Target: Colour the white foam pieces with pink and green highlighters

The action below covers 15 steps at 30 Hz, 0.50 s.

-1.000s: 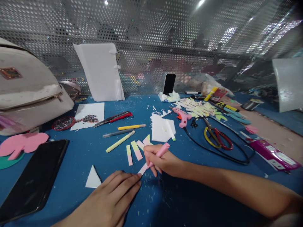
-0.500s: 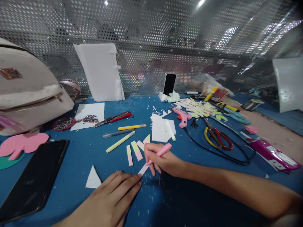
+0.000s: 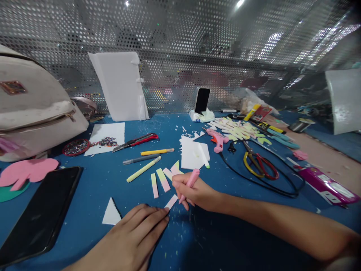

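Note:
My left hand (image 3: pixel 138 233) lies flat on the blue table, its fingertips pressing down one end of a small white paper strip (image 3: pixel 171 202). The strip's far end is tinted pale pink, and its near end is under the fingers. In my right hand (image 3: pixel 199 190) a pink marker (image 3: pixel 193 180) is gripped like a pen, tip down, just right of the strip and apart from it. Several strips coloured yellow-green and pink, one of them a short strip (image 3: pixel 154 185), lie beyond the hands. A white triangular scrap (image 3: pixel 111 212) rests left of my left hand.
A yellow-green marker (image 3: pixel 143 169), box cutter (image 3: pixel 136 142) and white paper (image 3: pixel 191 152) lie farther back. To the right are a pink glue gun (image 3: pixel 216 139), pliers (image 3: pixel 259 164) and a pile of strips (image 3: pixel 235 128). A dark phone (image 3: pixel 39 210) and a backpack (image 3: pixel 36 109) occupy the left.
The marker tip has left the strip and moved right and toward me, and the marker now stands steeper. The strip's end is uncovered. My left hand has stayed in place.

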Motion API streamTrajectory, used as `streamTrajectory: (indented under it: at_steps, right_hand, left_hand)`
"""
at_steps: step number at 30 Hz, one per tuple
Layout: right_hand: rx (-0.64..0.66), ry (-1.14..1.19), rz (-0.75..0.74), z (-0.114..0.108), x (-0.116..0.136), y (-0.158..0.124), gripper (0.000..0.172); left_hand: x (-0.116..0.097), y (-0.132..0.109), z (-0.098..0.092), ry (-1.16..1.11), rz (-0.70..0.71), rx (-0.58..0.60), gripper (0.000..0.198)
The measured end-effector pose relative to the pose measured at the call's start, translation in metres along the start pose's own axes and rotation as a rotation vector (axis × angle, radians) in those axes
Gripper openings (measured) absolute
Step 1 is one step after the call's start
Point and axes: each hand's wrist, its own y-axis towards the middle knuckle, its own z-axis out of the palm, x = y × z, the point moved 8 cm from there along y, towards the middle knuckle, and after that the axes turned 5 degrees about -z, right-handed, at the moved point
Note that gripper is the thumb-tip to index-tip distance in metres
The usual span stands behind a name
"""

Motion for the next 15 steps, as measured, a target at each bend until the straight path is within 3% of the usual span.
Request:
streamTrajectory:
  at_steps: [7,12,15]
  right_hand:
    - [-0.026,0.010,0.001,-0.0022,-0.0006,0.0000,0.031]
    - [-0.016,0.018,-0.036,0.0000,0.0010,0.0003,0.042]
    - [-0.030,0.033,-0.023,-0.0017,-0.0016,0.0000,0.036]
  left_hand:
    - [0.0010,0.0007,0.0018,0.014,-0.006,-0.012,0.072]
    - [0.0017,0.0002,0.0027,0.010,-0.008,0.003,0.073]
    - [0.0018,-0.0004,0.0031,0.010,-0.003,0.018,0.074]
